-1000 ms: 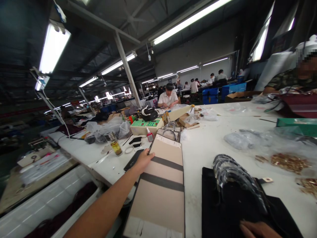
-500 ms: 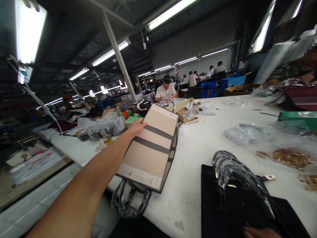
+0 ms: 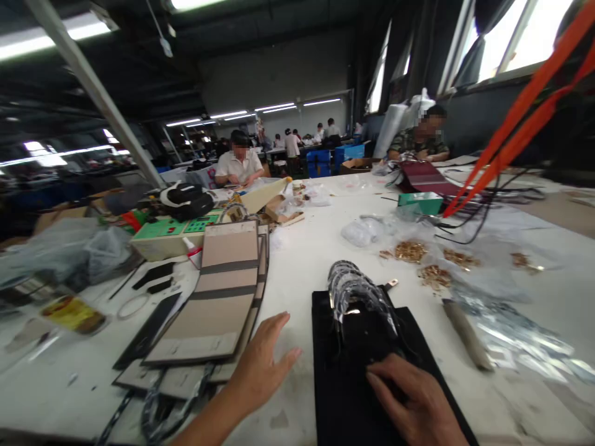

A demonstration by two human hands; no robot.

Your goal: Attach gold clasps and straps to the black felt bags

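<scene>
My left hand (image 3: 266, 360) is held over the white table with thumb and fingers spread, holding nothing. Beside it, to the left, lies a stack of beige and dark-grey bag pieces (image 3: 204, 322) with plastic-wrapped handles (image 3: 174, 409) at the near end. My right hand (image 3: 413, 396) rests on a flat black bag piece (image 3: 341, 378). Its thumb and forefinger are drawn together at the tips; whatever may be between them is too small to make out. Plastic-wrapped handles (image 3: 356, 288) arch over the far part of the black piece, and a gold-coloured metal tab (image 3: 393, 284) sticks out there.
Gold-coloured metal parts (image 3: 409, 251) lie in small heaps on plastic at the right, near a grey-brown bar (image 3: 467, 334). Orange straps (image 3: 515, 127) hang at the right. A green-topped machine (image 3: 171, 232) and a tin (image 3: 74, 314) stand left. Co-workers sit across the table.
My left hand has let go of the beige bag piece, which now lies on the stack. The view has swung right, and more of my right hand shows on the black piece.
</scene>
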